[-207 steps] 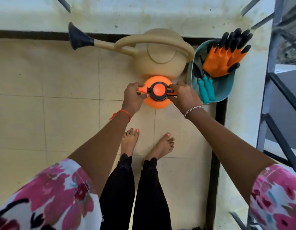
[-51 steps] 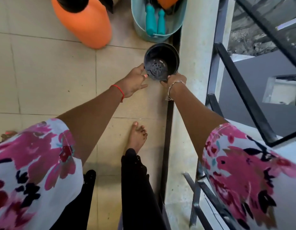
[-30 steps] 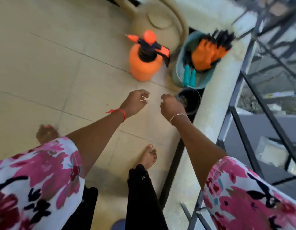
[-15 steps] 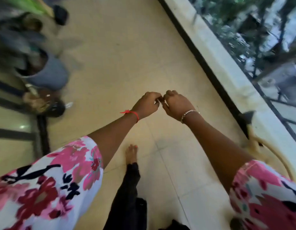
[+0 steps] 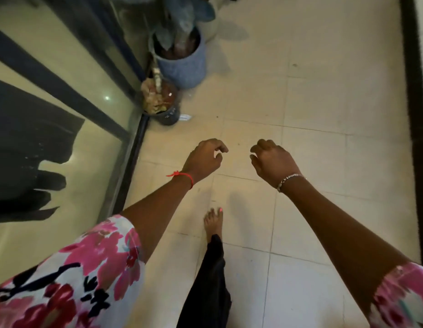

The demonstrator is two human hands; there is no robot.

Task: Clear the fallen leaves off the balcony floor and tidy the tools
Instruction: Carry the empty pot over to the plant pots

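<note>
Balcony floor point(image 5: 324, 102) pale tiled, glass door point(image 5: 70, 74) alongside

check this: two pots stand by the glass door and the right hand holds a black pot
The head view shows the right hand holding nothing, fingers loosely curled. The blue pot and the dark pot do stand by the glass door.

1. A single view: the head camera looks from the person's head, forward and steeply down.
2. It faces along the balcony floor point(image 5: 324, 102), with a glass door point(image 5: 51, 95) at its left edge and a dark border strip point(image 5: 413, 91) at its right.
3. The left hand point(image 5: 203, 159) and right hand point(image 5: 272, 162) sit near, mid-frame. A blue pot point(image 5: 182, 65) lies farther ahead.
</note>
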